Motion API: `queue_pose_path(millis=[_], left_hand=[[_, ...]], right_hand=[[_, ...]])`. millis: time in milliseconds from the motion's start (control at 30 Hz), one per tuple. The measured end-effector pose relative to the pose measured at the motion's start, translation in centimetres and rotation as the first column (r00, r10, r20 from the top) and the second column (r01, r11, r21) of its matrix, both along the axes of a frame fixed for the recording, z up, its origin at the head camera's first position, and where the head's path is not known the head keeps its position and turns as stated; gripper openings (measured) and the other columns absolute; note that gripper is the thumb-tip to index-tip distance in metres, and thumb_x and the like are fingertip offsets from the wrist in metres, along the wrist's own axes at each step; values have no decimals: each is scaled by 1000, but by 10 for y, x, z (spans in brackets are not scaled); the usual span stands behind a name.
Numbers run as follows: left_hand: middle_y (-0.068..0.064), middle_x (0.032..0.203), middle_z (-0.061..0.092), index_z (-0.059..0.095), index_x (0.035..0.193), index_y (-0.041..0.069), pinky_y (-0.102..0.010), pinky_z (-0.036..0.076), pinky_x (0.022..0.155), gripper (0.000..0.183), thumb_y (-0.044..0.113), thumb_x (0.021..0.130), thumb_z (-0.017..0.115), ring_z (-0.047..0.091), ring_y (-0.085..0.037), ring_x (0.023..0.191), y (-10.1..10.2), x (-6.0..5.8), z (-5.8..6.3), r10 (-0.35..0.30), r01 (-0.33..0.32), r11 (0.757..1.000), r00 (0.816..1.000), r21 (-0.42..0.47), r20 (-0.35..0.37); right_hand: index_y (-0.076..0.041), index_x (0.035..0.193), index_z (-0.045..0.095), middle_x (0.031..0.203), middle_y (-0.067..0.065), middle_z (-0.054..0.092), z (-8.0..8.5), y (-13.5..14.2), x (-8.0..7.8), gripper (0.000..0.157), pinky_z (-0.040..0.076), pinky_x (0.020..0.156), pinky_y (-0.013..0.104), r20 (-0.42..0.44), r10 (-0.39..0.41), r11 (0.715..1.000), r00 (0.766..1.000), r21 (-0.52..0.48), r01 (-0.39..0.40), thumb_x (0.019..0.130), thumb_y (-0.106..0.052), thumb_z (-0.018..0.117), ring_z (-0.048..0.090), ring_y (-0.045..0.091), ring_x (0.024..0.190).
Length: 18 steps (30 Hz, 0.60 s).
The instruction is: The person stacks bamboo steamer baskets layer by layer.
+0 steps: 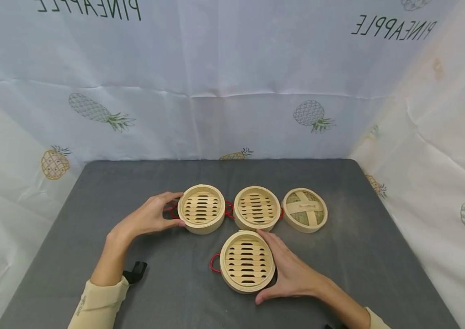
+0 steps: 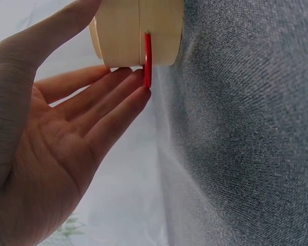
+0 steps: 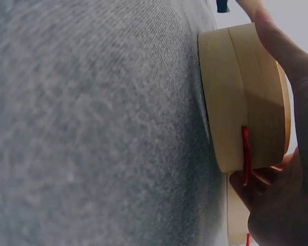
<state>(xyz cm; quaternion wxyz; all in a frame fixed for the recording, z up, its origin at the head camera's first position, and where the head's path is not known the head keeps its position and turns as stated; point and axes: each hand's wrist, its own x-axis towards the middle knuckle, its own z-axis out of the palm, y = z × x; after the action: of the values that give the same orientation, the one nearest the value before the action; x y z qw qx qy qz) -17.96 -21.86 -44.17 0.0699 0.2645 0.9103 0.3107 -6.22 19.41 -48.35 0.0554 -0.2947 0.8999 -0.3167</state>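
At the back left, a bamboo steamer basket (image 1: 201, 226) with red loops stands on the dark table. My left hand (image 1: 156, 214) reaches round its left side, the thumb at the near edge and the fairly straight fingers at the far edge. Below the middle one of the back row sits another slatted steamer basket (image 1: 248, 261), a red loop on its left. My right hand (image 1: 291, 274) holds this basket from the right, fingers behind and thumb in front. A red loop (image 3: 246, 154) hangs beside the fingers in the right wrist view.
Between the left basket and the lidded steamer (image 1: 304, 210) stands a third slatted basket (image 1: 257, 207). Grey cloth covers the table (image 1: 166, 283). White curtains (image 1: 216, 55) printed with pineapples hang behind and at both sides.
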Motion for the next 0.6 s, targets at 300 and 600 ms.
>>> queue_pose_path(millis=[300,600], left_hand=[[-25,143,68,57,151,-7,-52,64,97,82,27,87,94,75,-36,119,-2,0,-1,-3,3,1000,1000,-2,2],[-24,143,69,57,151,-6,-52,64,99,82,28,87,94,75,-36,119,-1,-3,-1,1,-1,1000,1000,2,9]], right_hand=[[-14,171,24,165,3,43,1,-10,2,148,55,115,49,-34,-43,999,998,3,43,59,-75,98,48,19,149],[-14,167,30,161,-4,46,-1,-12,1,140,53,117,41,-12,-63,996,998,-59,62,61,-73,98,52,13,144]])
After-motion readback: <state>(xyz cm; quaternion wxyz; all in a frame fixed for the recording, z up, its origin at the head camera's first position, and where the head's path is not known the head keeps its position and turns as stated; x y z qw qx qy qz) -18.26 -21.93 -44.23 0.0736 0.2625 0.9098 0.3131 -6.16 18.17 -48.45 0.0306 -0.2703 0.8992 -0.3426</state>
